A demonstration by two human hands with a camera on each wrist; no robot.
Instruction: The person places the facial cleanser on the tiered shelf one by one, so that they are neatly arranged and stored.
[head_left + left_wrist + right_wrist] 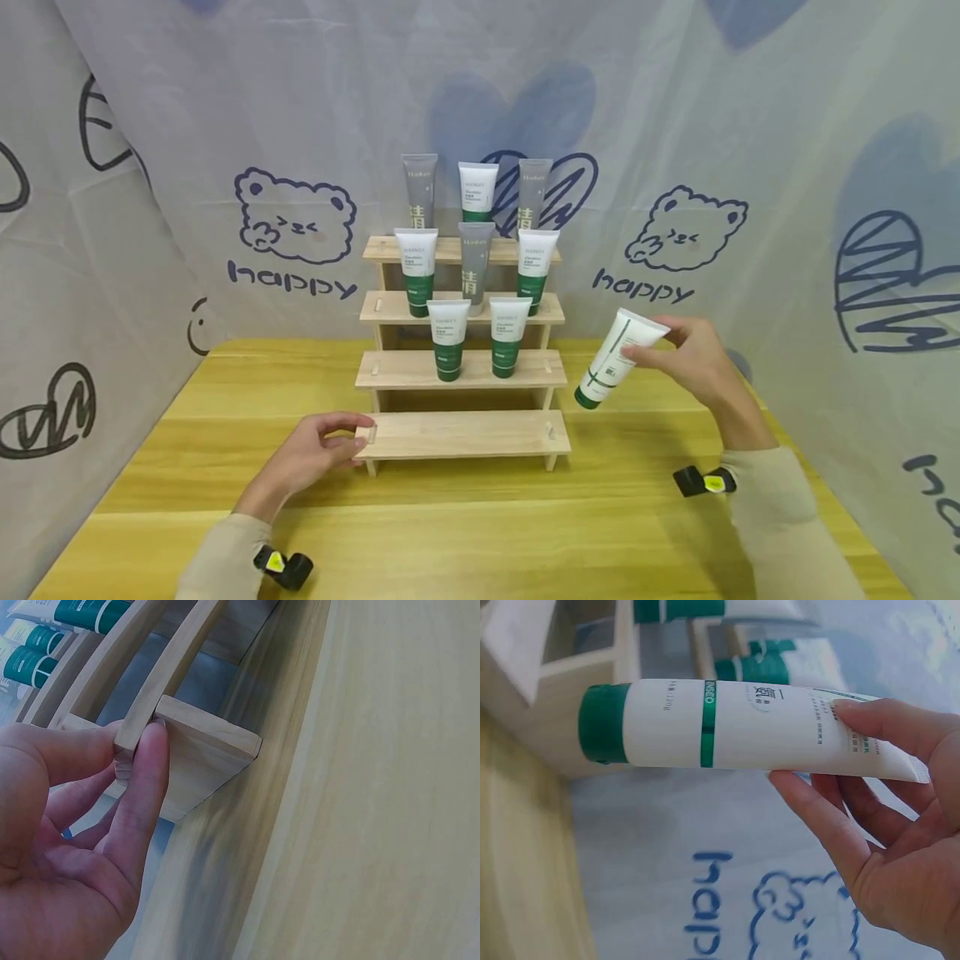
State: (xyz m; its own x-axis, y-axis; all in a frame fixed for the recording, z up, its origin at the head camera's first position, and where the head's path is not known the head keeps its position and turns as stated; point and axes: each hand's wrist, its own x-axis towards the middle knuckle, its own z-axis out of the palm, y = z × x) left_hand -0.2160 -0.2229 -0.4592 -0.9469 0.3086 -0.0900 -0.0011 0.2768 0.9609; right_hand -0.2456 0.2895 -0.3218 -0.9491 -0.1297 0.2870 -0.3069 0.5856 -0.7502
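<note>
A tiered wooden display stand (461,435) rises in steps on the table. My left hand (318,450) pinches the left end of its lowest shelf; in the left wrist view the thumb and a finger (144,787) close on the board's end. To the right of the stand, my right hand (693,358) holds a white squeeze tube (618,357) by its crimped end, tilted, green cap down to the left. The right wrist view shows the tube (742,724) between thumb and fingers, clear of the shelves. No tube stands on the lowest shelf.
Two white-and-green tubes (448,337) stand on the second shelf. White and grey tubes (476,267) fill the third shelf and the top one, three on each. A patterned cloth (480,75) hangs behind the yellow wooden table (465,542).
</note>
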